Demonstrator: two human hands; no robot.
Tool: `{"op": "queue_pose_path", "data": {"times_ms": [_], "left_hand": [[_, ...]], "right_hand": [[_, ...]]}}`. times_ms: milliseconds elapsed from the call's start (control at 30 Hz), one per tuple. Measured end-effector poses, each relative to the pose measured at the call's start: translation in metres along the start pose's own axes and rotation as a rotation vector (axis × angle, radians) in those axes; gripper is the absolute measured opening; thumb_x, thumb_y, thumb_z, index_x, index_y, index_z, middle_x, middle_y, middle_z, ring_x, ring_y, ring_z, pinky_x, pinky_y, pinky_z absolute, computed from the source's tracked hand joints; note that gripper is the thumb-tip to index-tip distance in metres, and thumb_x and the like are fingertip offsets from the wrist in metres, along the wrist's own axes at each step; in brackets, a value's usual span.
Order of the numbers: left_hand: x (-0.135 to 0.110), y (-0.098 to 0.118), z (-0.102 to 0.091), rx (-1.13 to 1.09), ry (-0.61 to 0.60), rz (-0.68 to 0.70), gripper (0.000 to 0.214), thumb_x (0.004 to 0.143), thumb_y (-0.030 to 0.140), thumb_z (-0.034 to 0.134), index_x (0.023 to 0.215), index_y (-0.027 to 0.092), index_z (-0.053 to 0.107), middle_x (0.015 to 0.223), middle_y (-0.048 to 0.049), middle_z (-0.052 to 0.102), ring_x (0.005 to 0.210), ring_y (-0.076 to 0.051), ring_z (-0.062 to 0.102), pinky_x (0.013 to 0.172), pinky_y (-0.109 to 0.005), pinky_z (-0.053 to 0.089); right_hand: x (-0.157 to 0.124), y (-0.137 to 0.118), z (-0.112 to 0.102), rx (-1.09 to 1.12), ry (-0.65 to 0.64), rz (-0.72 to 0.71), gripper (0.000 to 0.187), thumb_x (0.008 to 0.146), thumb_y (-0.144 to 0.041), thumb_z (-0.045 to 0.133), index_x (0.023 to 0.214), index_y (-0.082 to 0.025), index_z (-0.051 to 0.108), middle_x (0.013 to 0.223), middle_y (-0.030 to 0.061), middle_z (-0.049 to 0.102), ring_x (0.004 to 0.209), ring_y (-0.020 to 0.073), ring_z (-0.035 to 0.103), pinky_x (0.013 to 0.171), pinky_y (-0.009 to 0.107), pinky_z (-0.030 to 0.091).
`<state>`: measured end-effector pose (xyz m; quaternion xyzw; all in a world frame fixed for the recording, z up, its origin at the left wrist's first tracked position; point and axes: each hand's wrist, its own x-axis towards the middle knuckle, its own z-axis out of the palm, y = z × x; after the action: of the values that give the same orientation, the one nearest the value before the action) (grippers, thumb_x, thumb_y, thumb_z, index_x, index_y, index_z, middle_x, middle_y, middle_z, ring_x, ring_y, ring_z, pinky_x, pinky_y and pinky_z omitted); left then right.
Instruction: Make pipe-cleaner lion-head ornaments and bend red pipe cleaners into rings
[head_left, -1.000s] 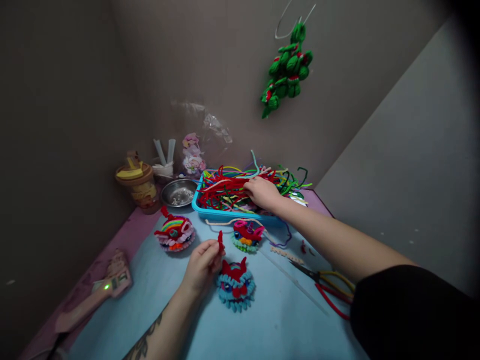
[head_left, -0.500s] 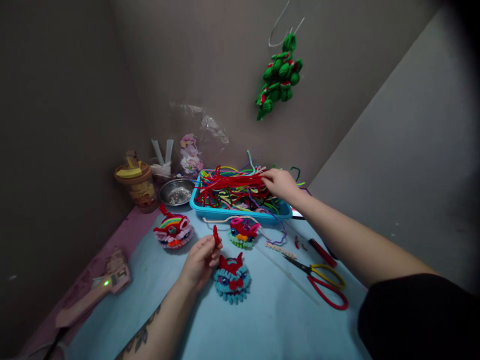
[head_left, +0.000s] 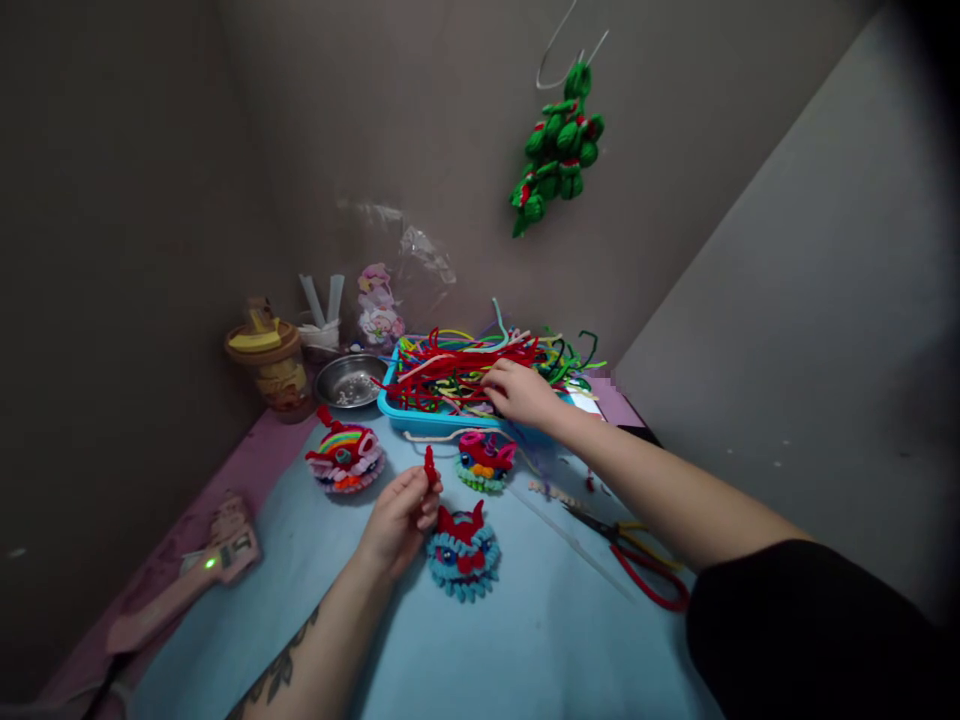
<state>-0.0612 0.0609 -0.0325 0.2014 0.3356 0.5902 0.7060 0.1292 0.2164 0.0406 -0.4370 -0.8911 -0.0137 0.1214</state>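
My left hand (head_left: pixel 401 515) pinches a short, twisted red pipe-cleaner piece (head_left: pixel 430 466) upright between thumb and fingers. Beside it on the cloth sits a blue and red lion-head figure (head_left: pixel 463 552) made of pipe cleaners. Over the front of the blue tray (head_left: pixel 420 417), my right hand (head_left: pixel 521 393) has its fingers drawn together among loose pipe cleaners (head_left: pixel 450 365); what they grip, if anything, is hidden. A green and red lion head (head_left: pixel 484 465) lies just in front of the tray. Farther left is a red and pink one (head_left: pixel 345 457).
Scissors (head_left: pixel 630 545) with red and yellow handles lie at right, near a thin clear stick (head_left: pixel 574 545). A pink glue gun (head_left: pixel 202 575) rests at left. Behind stand a metal bowl (head_left: pixel 351 383) and a lidded cup (head_left: pixel 274 370). A green ornament (head_left: pixel 559 150) hangs above.
My right hand has moved left and towards me, lower over the tray, away from the red pipe cleaners it was touching. My left hand keeps its hold on the red piece.
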Motion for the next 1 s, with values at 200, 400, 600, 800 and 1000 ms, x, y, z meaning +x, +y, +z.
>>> {"op": "queue_pose_path", "data": {"times_ms": [200,400,600,800,1000], "left_hand": [[0.001,0.001,0.001,-0.012,0.000,-0.024,0.036,0.057,0.031,0.084,0.071,0.009,0.060,0.062,-0.0001,0.054,0.046,-0.001,0.035,0.038,-0.012,0.023],[0.001,0.004,-0.001,-0.036,0.046,-0.033,0.035,0.058,0.031,0.083,0.072,0.009,0.060,0.063,-0.0001,0.053,0.047,-0.001,0.036,0.038,-0.011,0.024],[0.002,0.002,-0.003,-0.108,0.063,-0.072,0.030,0.060,0.026,0.082,0.072,0.008,0.060,0.066,-0.0012,0.055,0.048,-0.001,0.037,0.038,-0.011,0.026],[0.002,0.003,-0.003,-0.126,0.092,-0.078,0.024,0.064,0.022,0.079,0.073,0.009,0.061,0.065,-0.0013,0.054,0.047,-0.001,0.037,0.038,-0.010,0.027],[0.005,0.001,-0.006,-0.139,0.100,-0.079,0.023,0.065,0.023,0.078,0.073,0.009,0.060,0.065,-0.0011,0.054,0.047,-0.002,0.038,0.037,-0.010,0.027]], "right_hand": [[0.024,-0.019,0.022,0.368,-0.272,0.000,0.034,0.082,-0.007,0.043,0.100,-0.019,0.070,0.097,-0.0005,0.073,0.088,0.0127,0.066,0.079,0.021,0.049],[0.055,0.008,0.040,0.217,-0.244,0.090,0.050,0.080,-0.008,0.047,0.127,-0.019,0.057,0.128,0.0055,0.061,0.114,0.0189,0.058,0.098,0.026,0.043],[0.061,0.042,0.032,0.048,-0.132,0.044,0.060,0.077,-0.005,0.048,0.136,-0.014,0.045,0.147,0.0117,0.039,0.135,0.0223,0.036,0.110,0.038,0.030],[0.053,0.063,0.040,-0.013,-0.145,-0.046,0.062,0.077,-0.007,0.051,0.137,-0.020,0.044,0.149,0.0085,0.037,0.136,0.0204,0.034,0.109,0.038,0.029],[0.043,0.075,0.043,-0.035,-0.109,-0.151,0.043,0.082,-0.007,0.045,0.121,-0.020,0.056,0.148,0.0098,0.039,0.136,0.0192,0.035,0.102,0.041,0.034]]}}
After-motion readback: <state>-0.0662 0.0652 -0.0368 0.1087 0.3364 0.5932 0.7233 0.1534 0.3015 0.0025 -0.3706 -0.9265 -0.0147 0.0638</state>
